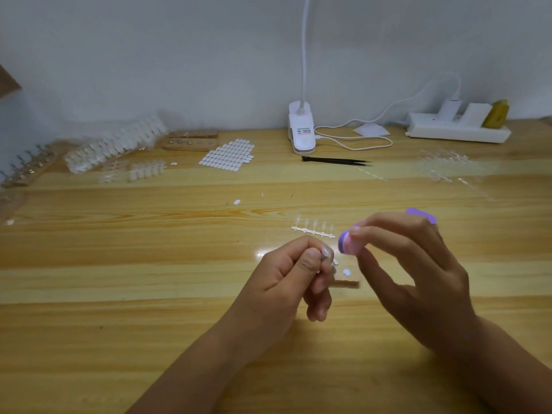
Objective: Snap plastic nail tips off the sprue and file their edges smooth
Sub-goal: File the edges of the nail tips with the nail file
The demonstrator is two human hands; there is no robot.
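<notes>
Honey-coloured wooden tabletop (149, 264) against a plain pale wall, with two bare hands raised just above it.

Her left hand (283, 276) has its fingers curled in, thumb and forefinger pinching a small clear plastic nail tip (327, 253). Just beside it, the right hand (418, 273) grips a purple-and-pink nail file (346, 242) between thumb and fingers, the file's near end close to the tip; whether they touch I cannot tell. Lying on the table just beyond the hands is a clear plastic sprue (313, 230) with several tips attached. Under the hands sits a small wooden block (349, 279). Farther back are black tweezers (336, 160), a white clip lamp (301, 130), a white power strip (457, 131) and a sheet of white oval stickers (228, 155).
</notes>
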